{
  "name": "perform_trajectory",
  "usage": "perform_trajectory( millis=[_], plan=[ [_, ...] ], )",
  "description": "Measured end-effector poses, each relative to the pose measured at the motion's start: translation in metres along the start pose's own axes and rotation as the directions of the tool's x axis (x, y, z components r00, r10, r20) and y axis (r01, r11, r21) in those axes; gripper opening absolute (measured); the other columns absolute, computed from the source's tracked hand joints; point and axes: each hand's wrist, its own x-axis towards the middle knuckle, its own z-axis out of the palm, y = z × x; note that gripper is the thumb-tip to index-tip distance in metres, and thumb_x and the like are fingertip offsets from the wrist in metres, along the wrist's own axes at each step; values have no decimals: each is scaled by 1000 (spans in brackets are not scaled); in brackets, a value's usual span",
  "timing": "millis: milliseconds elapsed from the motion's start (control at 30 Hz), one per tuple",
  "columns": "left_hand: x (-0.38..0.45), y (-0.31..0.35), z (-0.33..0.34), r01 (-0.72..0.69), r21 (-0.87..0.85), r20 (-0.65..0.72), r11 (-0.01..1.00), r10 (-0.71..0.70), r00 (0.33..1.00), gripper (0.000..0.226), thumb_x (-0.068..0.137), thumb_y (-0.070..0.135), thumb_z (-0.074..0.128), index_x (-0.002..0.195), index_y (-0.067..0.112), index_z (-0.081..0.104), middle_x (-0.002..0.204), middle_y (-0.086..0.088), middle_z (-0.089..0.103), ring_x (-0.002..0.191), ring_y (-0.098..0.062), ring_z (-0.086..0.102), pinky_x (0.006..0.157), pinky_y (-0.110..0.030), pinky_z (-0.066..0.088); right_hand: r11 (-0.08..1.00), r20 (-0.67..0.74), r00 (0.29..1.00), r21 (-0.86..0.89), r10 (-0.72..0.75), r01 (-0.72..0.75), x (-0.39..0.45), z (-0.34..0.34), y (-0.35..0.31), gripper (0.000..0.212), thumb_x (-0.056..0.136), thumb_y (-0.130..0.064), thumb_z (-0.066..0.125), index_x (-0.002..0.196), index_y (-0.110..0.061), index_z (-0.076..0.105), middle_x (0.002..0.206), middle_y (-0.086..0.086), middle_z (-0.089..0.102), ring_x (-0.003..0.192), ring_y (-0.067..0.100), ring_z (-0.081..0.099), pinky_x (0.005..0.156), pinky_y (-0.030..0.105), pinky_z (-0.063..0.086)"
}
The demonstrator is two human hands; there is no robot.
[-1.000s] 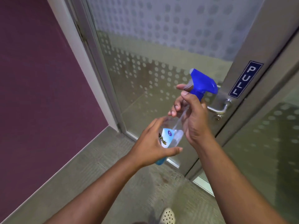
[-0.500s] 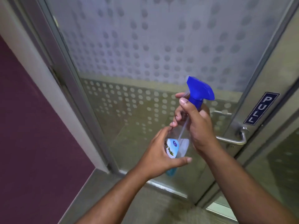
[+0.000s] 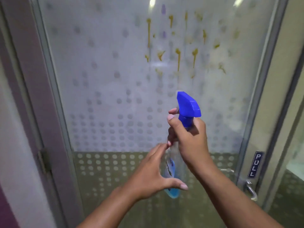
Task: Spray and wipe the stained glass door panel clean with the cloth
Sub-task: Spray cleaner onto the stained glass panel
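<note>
The frosted, dotted glass door panel (image 3: 115,79) fills the view, with yellow-brown drip stains (image 3: 178,58) toward 1 o'clock. At 4 o'clock on the metal frame sit a "PULL" sign (image 3: 255,164) and, below it, a lever handle (image 3: 250,190). The right hand (image 3: 189,137), centre-right, has its fingers wrapped around the neck of a clear spray bottle (image 3: 171,167) under its blue trigger head (image 3: 188,105). The left hand (image 3: 151,175), toward 6 o'clock, cups the bottle's lower body with fingers extended and thumb spread beneath. No cloth is visible.

Grey-green floor (image 3: 164,216) seen thru glass door (image 3: 115,96); nothing discernible on it.
</note>
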Motion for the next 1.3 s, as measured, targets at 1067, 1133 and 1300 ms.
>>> perform_trajectory(
  millis=[1067,1133,1300],
  plan=[
    [196,29,-281,151,912,-171,382,19,985,183,48,109,64,153,15,-54,157,-6,-67,149,-35,-59,131,-69,-19,845,-117,950,-497,-291,198,204,147,-141,28,90,-26,62,67,-20,48,61,2,52,74,44,73,58,41,56],
    [196,29,-281,160,912,-176,377,7,984,184,48,108,65,153,15,-54,158,-6,-67,149,-35,-59,131,-69,-19,843,-127,947,-502,-294,194,208,143,-145,28,89,-26,62,67,-20,47,61,2,52,72,43,73,57,38,53],
    [196,32,-280,164,912,-174,376,-9,985,184,48,108,65,153,13,-53,157,-6,-68,149,-36,-59,131,-68,-20,841,-161,947,-518,-277,158,214,125,-156,29,86,-27,60,65,-17,44,61,4,49,59,32,61,57,37,48]
  ],
)
